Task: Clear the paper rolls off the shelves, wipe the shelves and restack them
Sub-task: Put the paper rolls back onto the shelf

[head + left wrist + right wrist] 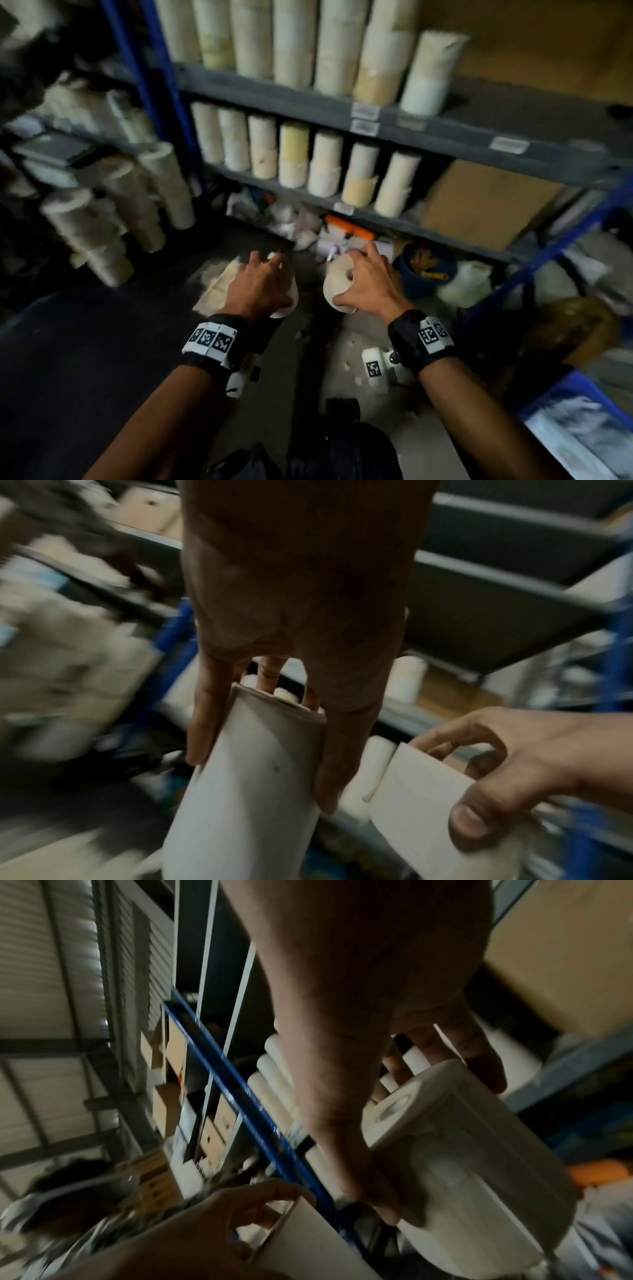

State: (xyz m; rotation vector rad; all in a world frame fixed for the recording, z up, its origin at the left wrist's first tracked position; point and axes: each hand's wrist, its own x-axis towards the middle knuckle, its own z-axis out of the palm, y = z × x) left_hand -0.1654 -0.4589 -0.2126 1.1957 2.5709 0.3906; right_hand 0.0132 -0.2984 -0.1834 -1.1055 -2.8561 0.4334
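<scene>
Your left hand (258,286) and right hand (368,282) each grip one paper roll (339,286), fingers (202,723) curled round. Set both upright on the floor (102,342), apart.

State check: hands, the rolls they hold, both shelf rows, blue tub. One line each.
left hand: grips a paper roll by its top end
right hand: grips a second roll, core hole visible
upper shelf rolls: upright, in a row
lower shelf rolls: upright, in a row
blue tub: on floor, open, contents unclear
</scene>
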